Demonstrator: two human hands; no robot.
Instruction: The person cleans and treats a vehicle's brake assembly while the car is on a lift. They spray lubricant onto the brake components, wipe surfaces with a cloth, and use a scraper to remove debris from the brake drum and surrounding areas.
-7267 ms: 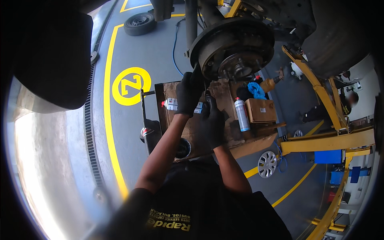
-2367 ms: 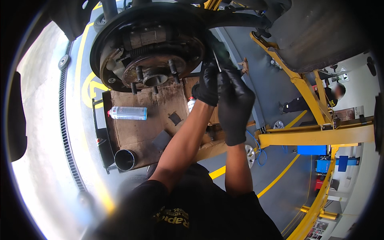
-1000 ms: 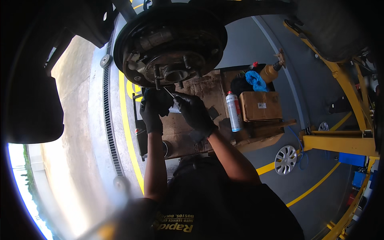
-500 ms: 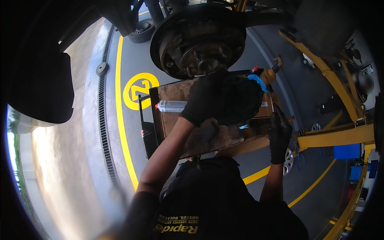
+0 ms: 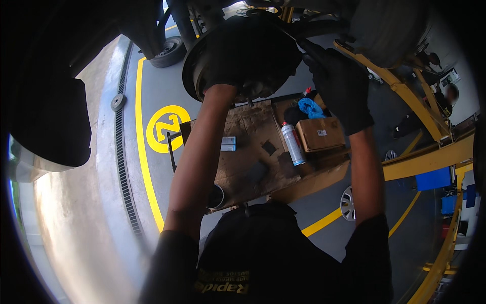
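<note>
Grey floor [image 5: 162, 86] below; right hand [image 5: 344, 81] just swung up beside the hub [image 5: 251, 90], grip pinching a thin rod [image 5: 288, 34], so work's up there; left hand [image 5: 230, 63]: can't tell its grip.

Yellow lettering [image 5: 223, 288] marks the black shirt [image 5: 273, 243], a circled yellow numeral [image 5: 167, 128] the floor [image 5: 164, 88]

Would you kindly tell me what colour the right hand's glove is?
The glove is black; the head view shows it best.

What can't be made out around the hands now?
All head view:
Brake assembly: largely behind the left hand, whose fingers are lost in shadow.
Lying can: one end hidden by left forearm.
Silver hubcap: partly behind right forearm.
Right hand: anything it grips is too dark.
</note>
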